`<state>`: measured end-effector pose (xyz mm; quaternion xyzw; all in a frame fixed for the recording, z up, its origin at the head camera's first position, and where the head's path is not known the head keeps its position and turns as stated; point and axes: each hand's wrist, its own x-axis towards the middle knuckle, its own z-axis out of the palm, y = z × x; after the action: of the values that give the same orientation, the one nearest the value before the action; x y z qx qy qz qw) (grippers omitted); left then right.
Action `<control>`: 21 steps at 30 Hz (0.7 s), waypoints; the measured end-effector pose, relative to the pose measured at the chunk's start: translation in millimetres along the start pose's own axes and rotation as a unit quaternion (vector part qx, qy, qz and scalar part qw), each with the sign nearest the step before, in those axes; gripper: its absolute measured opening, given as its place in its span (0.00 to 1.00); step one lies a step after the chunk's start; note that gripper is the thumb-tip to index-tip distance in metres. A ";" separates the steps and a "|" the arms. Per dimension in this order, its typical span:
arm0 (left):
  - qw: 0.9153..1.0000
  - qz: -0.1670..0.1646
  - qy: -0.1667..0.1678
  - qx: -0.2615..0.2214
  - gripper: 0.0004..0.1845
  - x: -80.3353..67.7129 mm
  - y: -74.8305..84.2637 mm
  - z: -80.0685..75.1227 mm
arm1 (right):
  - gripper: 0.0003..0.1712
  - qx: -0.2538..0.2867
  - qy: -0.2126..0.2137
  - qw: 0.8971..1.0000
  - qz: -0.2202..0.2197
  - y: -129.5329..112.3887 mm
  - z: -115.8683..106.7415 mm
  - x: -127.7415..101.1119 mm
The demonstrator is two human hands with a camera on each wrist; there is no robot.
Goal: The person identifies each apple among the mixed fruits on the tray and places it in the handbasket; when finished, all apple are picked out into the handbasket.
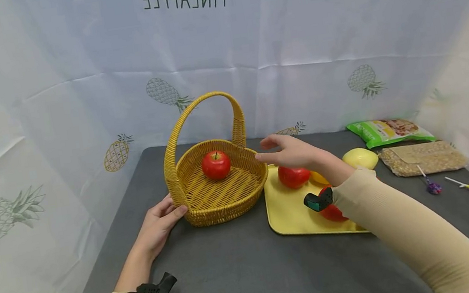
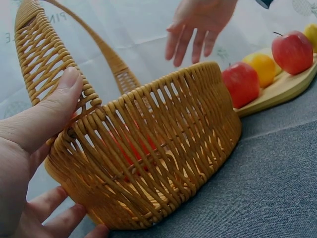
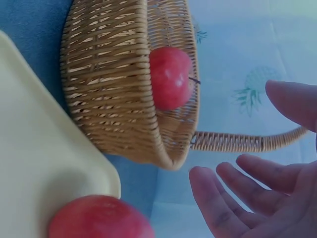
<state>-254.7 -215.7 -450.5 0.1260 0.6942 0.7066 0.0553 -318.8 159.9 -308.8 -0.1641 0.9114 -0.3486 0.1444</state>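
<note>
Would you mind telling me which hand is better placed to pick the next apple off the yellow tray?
The right hand: it hovers open just above the tray's nearest apple, while the left hand grips the basket.

A golden-yellow woven basket [image 1: 218, 189] holds a red apple [image 1: 216, 164]; the tray [image 1: 286, 209] is pale yellow, the surface [image 1: 243, 275] dark grey, the backdrop [image 1: 73, 89] white with pineapples.
</note>
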 end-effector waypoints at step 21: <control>1.000 -0.004 -0.001 -0.010 0.21 -1.0 -1.3 -1.6 | 0.40 0.016 0.044 0.999 0.028 32.2 7.6 -26.9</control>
<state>-254.3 -217.5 -451.9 0.1233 0.6872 0.7134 0.0599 -297.9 188.9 -332.2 -0.1211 0.9155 -0.3657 0.1164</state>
